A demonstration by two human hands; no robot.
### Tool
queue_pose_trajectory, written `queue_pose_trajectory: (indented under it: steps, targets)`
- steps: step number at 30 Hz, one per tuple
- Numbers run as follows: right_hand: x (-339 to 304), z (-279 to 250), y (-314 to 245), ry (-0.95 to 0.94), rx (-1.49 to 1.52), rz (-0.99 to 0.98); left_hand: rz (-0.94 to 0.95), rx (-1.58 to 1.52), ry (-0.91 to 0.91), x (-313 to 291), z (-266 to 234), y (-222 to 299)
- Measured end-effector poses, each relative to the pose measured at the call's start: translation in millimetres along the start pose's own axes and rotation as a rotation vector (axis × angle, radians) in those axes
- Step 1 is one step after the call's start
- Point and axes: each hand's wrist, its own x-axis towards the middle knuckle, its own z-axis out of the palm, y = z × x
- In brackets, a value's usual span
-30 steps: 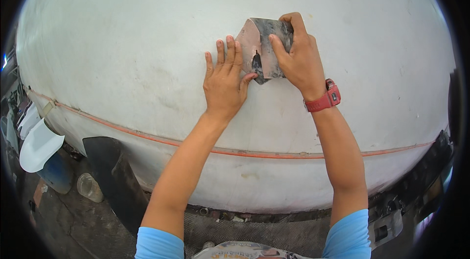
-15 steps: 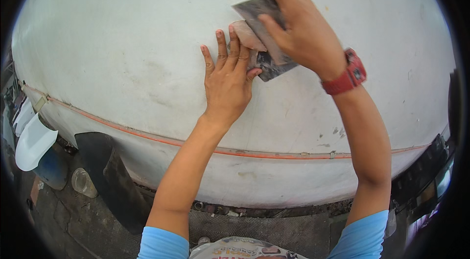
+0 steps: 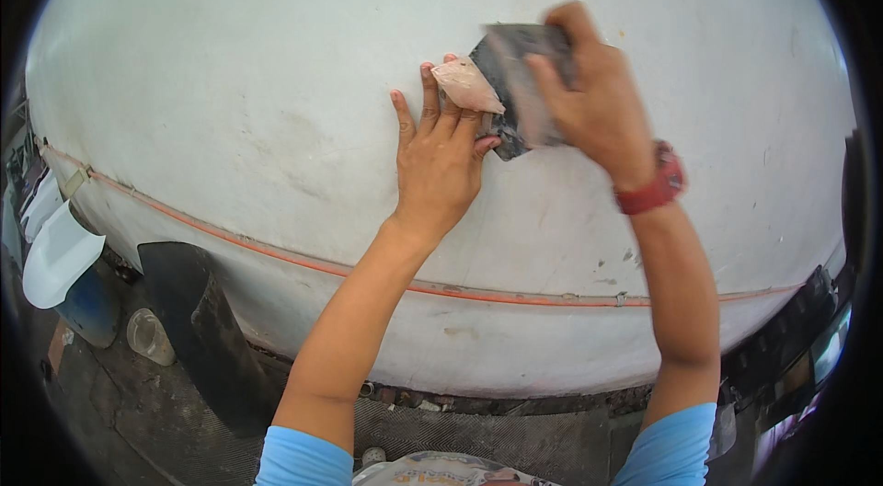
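My left hand is raised in front of a white curved panel, ring and little fingers stretched out. Its thumb lies at the lower corner of a dark smeared sheet, which looks pinched against the other fingers. A lump of beige putty covers part of the index and middle fingers. My right hand, blurred by motion, grips a flat grey spreader smeared with pale paste. The spreader overlaps the dark sheet, so where they touch is hidden. A red watch is on my right wrist.
An orange line runs across the panel's lower part. On the floor at left stand a curved black piece, a clear plastic tub and a white curved part over a blue container. Dark parts lean at lower right.
My right hand and the spreader have moved down and to the right, baring more of the putty lump. The left hand has shifted slightly right and down.
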Motion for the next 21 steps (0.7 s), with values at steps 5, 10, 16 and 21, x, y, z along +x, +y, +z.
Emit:
queue_pose_trajectory:
  steps: [5, 10, 16, 21]
  targets:
    - [-10.2, 12.4, -21.4, 0.051, 0.020, 0.227, 0.019, 0.013, 0.014, -1.0, 4.2, -3.5]
    - [-11.7, 18.2, -28.7, 0.148, -0.027, 0.217, 0.020, 0.019, -0.005, -2.2, 2.5, -4.7]
    - [-11.1, 18.1, -34.6, 0.145, -0.004, 0.247, 0.022, 0.024, 0.008, -2.6, 4.9, -3.3]
    - [-0.7, 15.8, -34.6, 0.106, -0.004, 0.263, 0.014, 0.042, -0.015, -4.9, 6.1, -3.9]
